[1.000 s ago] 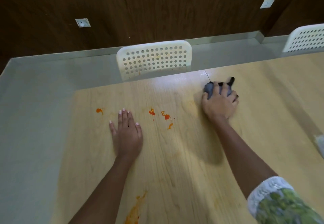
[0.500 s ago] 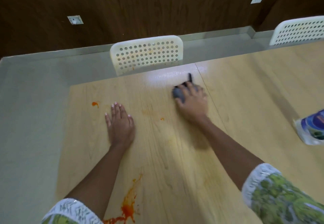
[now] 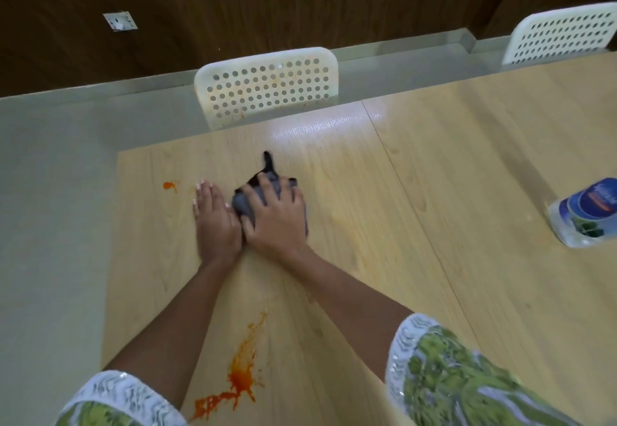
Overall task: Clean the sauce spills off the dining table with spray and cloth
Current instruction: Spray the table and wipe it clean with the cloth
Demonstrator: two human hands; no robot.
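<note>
My right hand (image 3: 278,215) presses a dark grey cloth (image 3: 245,203) flat onto the light wooden dining table (image 3: 384,225), fingers spread over it. Beside it, touching it, my left hand (image 3: 213,222) lies flat on the table with straight fingers. A small orange-red sauce spot (image 3: 169,186) sits left of my left hand. A large orange-red sauce splash (image 3: 238,379) lies near the front edge between my forearms. A plastic bottle (image 3: 582,213) with a blue label stands at the right edge of the view; its top is out of frame.
A white perforated chair (image 3: 267,86) stands at the far side of the table, with orange specks on its backrest. A second white chair (image 3: 564,33) is at the far right. Grey floor (image 3: 50,208) lies left of the table. A seam (image 3: 410,198) divides the tabletop.
My right hand has slid the cloth leftward across the table until it meets my left hand. The sauce spots in the middle are gone. The view has shifted, showing the bottle and front splash.
</note>
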